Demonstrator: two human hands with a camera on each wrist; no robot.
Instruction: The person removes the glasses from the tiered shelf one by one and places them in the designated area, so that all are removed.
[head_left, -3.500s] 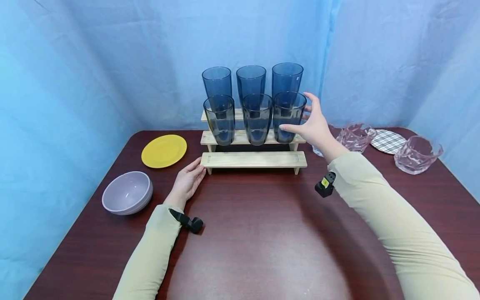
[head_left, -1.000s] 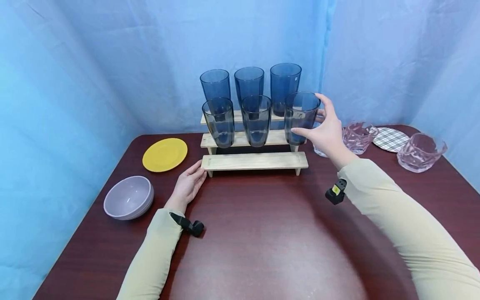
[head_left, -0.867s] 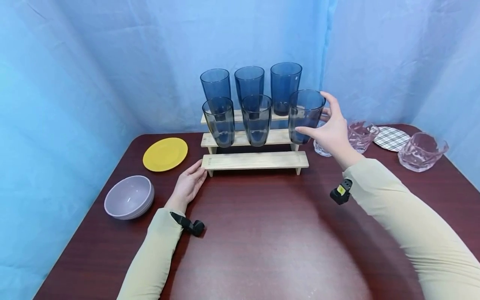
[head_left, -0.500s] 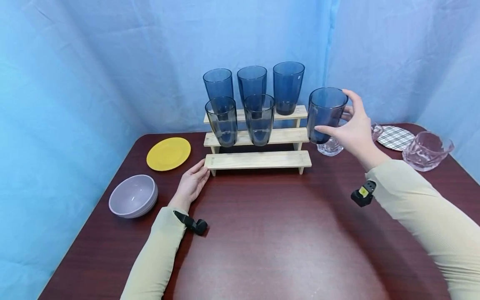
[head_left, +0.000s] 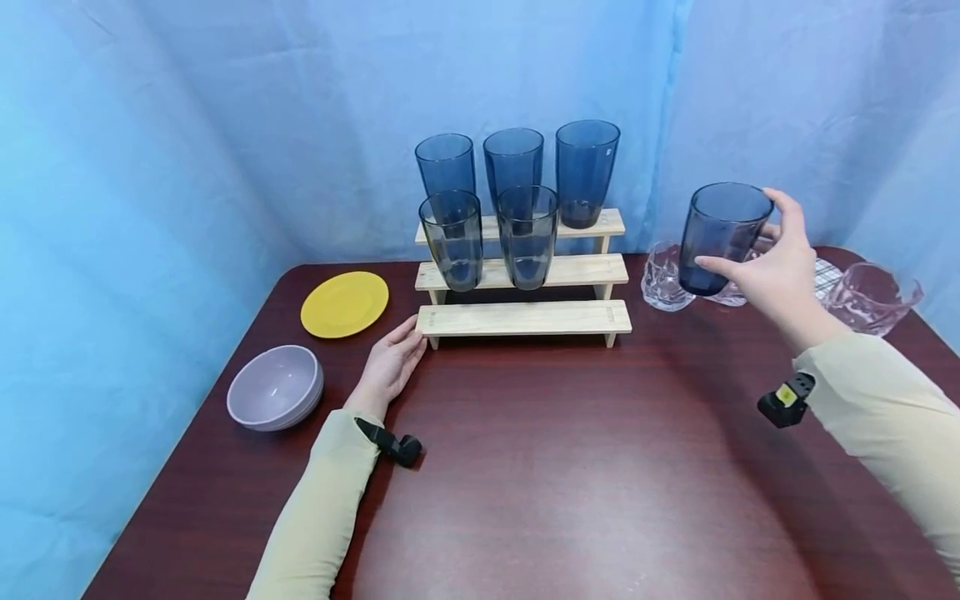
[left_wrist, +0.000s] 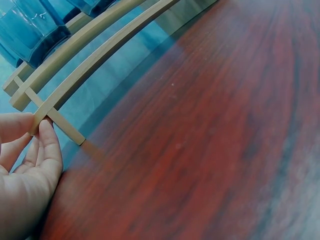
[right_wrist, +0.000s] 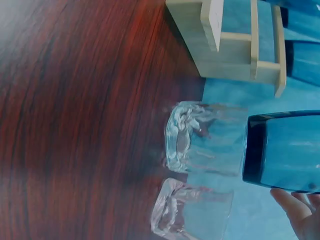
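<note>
My right hand (head_left: 783,271) grips a tall blue drinking glass (head_left: 720,242) between thumb and fingers, upright and to the right of the rack; in the right wrist view this blue glass (right_wrist: 287,152) overlaps a clear tumbler (right_wrist: 200,137). My left hand (head_left: 392,362) pinches the left end of the lowest step of a three-step wooden rack (head_left: 525,317), with thumb and fingertips (left_wrist: 47,132) round the board end in the left wrist view. Two blue glasses stand on the middle step, one being the front glass (head_left: 528,242). Three more, including the back right glass (head_left: 587,167), stand on the top step.
On the left lie a yellow plate (head_left: 345,305) and a lilac bowl (head_left: 276,390). At the right are a clear tumbler (head_left: 666,279), a pinkish tumbler (head_left: 870,300) and a checked plate (head_left: 825,275), partly hidden by my right hand. Blue curtains (head_left: 360,125) surround the table.
My right hand has taken the right-hand blue glass off the middle step and carried it rightward, over the clear tumblers. My left hand has stayed at the rack's end.
</note>
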